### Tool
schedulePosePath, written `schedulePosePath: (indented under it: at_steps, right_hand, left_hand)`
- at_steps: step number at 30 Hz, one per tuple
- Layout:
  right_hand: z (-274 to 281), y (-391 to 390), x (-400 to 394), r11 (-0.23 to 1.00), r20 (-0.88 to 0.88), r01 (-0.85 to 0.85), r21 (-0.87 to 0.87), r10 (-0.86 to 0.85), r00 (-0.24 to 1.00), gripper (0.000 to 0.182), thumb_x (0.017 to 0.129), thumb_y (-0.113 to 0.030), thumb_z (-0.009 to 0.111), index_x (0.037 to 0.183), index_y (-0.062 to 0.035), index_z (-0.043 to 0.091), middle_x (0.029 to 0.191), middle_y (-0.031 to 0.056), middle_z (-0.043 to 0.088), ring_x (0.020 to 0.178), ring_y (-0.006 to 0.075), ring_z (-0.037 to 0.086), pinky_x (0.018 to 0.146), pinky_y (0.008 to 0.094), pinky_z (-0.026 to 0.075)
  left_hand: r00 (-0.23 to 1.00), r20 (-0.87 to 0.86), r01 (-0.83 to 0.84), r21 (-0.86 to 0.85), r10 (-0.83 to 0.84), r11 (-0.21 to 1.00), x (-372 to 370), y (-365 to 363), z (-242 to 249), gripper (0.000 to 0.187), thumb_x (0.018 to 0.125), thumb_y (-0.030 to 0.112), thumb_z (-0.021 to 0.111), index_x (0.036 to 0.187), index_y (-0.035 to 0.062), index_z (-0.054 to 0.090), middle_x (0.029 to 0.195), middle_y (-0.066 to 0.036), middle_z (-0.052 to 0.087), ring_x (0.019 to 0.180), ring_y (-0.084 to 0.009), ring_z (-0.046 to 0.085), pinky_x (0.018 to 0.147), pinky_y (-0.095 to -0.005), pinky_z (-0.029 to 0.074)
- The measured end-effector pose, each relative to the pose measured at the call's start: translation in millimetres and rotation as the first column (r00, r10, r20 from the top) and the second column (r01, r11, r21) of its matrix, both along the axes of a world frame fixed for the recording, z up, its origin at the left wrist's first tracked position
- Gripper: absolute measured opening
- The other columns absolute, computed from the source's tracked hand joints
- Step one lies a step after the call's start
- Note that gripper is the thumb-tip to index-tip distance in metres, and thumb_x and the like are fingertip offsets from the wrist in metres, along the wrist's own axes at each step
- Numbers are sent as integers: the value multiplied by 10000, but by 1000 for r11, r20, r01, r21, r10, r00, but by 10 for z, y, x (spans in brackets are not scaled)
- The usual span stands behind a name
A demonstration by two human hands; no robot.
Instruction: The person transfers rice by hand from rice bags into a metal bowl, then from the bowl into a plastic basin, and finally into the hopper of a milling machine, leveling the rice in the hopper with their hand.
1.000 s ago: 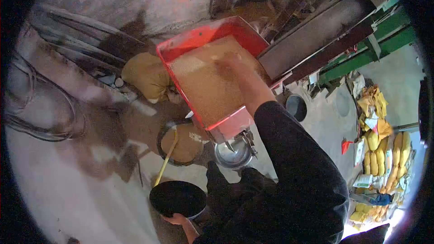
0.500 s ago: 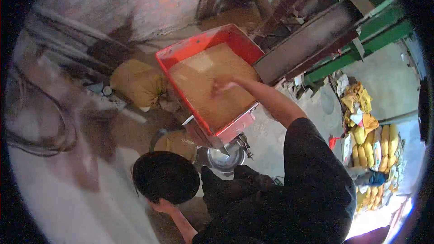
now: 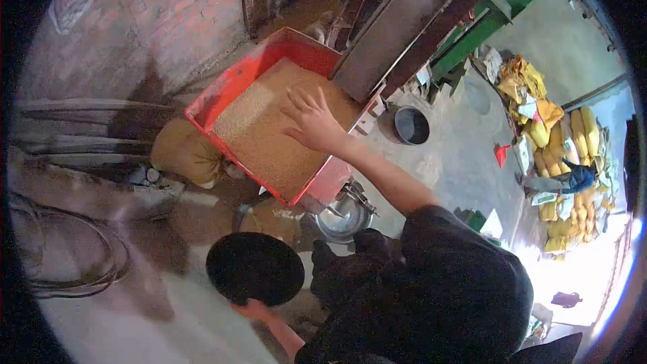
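My right hand (image 3: 314,121) is over the tan grain (image 3: 253,138) in the red hopper (image 3: 306,52), palm down with its fingers spread and nothing in them. The grain looks heaped toward the hopper's upper left side, with a paler patch there. Down at the lower left, my left hand (image 3: 255,311) grips the near rim of a round black basin (image 3: 256,268). The basin's inside is too dark to make out. Below the hopper's near corner sits a shiny metal bowl (image 3: 344,221).
A full tan sack (image 3: 185,152) leans left of the hopper. A dark bucket (image 3: 412,126) stands on the floor to the right. Yellow sacks (image 3: 583,135) are piled at far right, where another person (image 3: 573,178) bends. Coiled cable (image 3: 111,266) lies at left.
The view has turned, bringing the dark bucket into sight. My right hand, blurred at the grain before, is now spread out above it. The left hand keeps hold of the basin.
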State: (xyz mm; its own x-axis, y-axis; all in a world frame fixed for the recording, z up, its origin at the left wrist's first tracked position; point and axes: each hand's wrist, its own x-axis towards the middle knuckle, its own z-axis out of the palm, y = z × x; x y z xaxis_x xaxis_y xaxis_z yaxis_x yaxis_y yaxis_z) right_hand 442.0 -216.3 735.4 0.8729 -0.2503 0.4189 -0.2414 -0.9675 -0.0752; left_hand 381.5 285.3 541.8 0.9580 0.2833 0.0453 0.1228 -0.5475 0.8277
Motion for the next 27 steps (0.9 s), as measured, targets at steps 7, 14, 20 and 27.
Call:
schedulePosePath:
  at_steps: [7, 14, 20, 27]
  right_hand:
    - [57, 193, -1049, 966, -135, 149, 210, -122, 983, 496, 866, -393, 546, 1254, -86, 504, 1391, 123, 386, 1331, 270, 298, 1081, 597, 84]
    - [4, -49, -1539, 946, -179, -73, 315, 134, 975, 573, 836, -341, 585, 1335, -112, 420, 1409, 101, 380, 1341, 254, 291, 1103, 514, 159]
    - [-143, -340, -1916, 927, 219, -123, 355, 45, 975, 223, 808, -164, 628, 1000, -50, 624, 1232, 142, 545, 1232, 287, 442, 1083, 492, 196]
    - [-759, -864, -2996, 755, 127, -112, 646, 38, 991, 84, 830, -124, 621, 844, -41, 623, 876, 81, 649, 854, 258, 608, 1038, 488, 270]
  left_hand:
    - [874, -285, -359, 169, 394, 918, -640, 142, -350, 694, 810, 378, 573, 1317, -31, 334, 1341, -250, 384, 1146, -377, 476, 967, -541, 372]
    - [680, -493, -688, -171, 543, 705, -1461, 32, -228, 726, 754, 276, 620, 1344, 34, 274, 1344, -214, 364, 1153, -373, 444, 922, -617, 353]
    - [520, -620, -852, -322, 588, 414, -2496, -488, 8, 799, 706, 188, 661, 1367, 89, 223, 1347, -183, 347, 1159, -370, 417, 884, -683, 336]
    - [713, -333, -701, -367, 616, 612, -3517, -1713, 345, 761, 682, 42, 554, 1360, -37, 217, 1306, -212, 385, 1114, -356, 458, 956, -489, 410]
